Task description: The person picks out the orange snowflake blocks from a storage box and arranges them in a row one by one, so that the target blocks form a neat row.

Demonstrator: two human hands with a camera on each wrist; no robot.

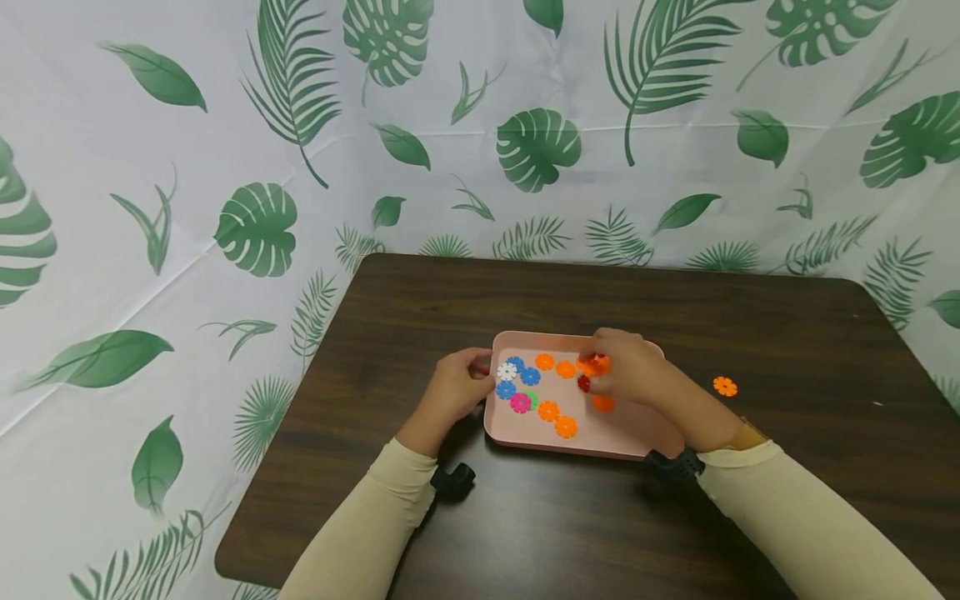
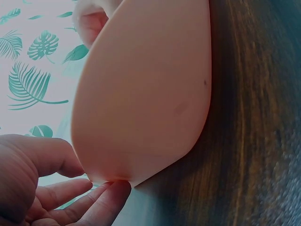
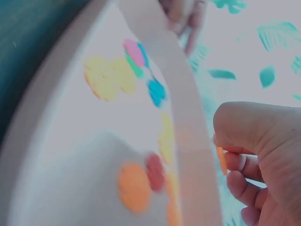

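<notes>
A pink tray [image 1: 600, 450] holds flower-shaped discs: several orange ones [image 1: 566, 427], blue ones [image 1: 506, 389], a white one [image 1: 507, 372], a pink one [image 1: 520, 403] partly over a green one [image 1: 533, 400], and a dark red one [image 1: 584, 383]. My left hand [image 1: 456, 388] grips the tray's left end; in the left wrist view this hand [image 2: 56, 188] has its thumb and fingertips at the wall [image 2: 141, 94]. Over the tray's right part is my right hand [image 1: 633, 368]. The right wrist view shows that hand [image 3: 268, 155] pinching an orange disc [image 3: 221, 160] between thumb and fingers, above the tray's edge.
One orange disc [image 1: 725, 386] lies on the dark wooden table [image 1: 570, 525], to the right of the tray. Behind the table hangs a white cloth [image 1: 465, 208] with green leaf prints. Black straps [image 1: 453, 481] are around both wrists.
</notes>
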